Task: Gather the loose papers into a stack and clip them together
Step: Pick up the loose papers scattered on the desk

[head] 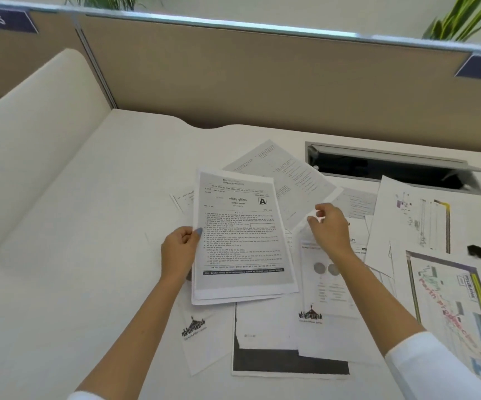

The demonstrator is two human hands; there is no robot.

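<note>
We note the left hand (179, 252), its grip closed on the left edge of a small stack of printed sheets (243, 238), thumb on top, stack held above the white surface (95, 226). The right hand (330, 226) pinches the upper corner of a loose sheet (324, 287) just right of the stack. More loose papers (285, 342) lie scattered beneath and to the right. A black binder clip (480, 252) sits on the far-right papers.

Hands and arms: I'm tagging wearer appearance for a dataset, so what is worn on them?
Both forearms are bare. White sleeves show near the bottom edge, pushed up toward the elbows. The left hand has a grey-blue painted thumbnail. The right hand shows no ring or watch that I can make out.
</note>
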